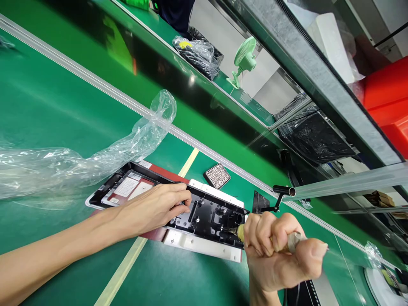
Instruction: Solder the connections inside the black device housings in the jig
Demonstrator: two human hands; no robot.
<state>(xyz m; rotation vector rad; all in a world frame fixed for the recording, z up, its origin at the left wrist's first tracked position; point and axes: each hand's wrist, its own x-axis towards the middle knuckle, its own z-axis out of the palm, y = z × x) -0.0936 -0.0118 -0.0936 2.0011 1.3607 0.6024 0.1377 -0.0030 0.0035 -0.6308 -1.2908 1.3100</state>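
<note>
A long black plastic housing [208, 216] lies in a fixture with white blocks [204, 246] on a dark red base. Small metal pieces show inside the housing. My left hand [164, 204] rests over its middle, fingers curled and thumb against the forefinger; whatever they pinch is hidden. In my right hand [280, 246] is what looks like a soldering iron [240, 232], its handle gripped with the thumb over the top end. The metal tip points into the right part of the housing. A small black tray [217, 176] of tiny pieces sits behind the fixture.
Clear plastic film [105, 165] stretches across the left side, reaching the housing. A black tube holder [283, 191] stands at right. Behind the bench's metal rail are a green fan [245, 57] and a wrapped bundle [199, 55]. A red bin [387, 97] sits on the upper right shelf.
</note>
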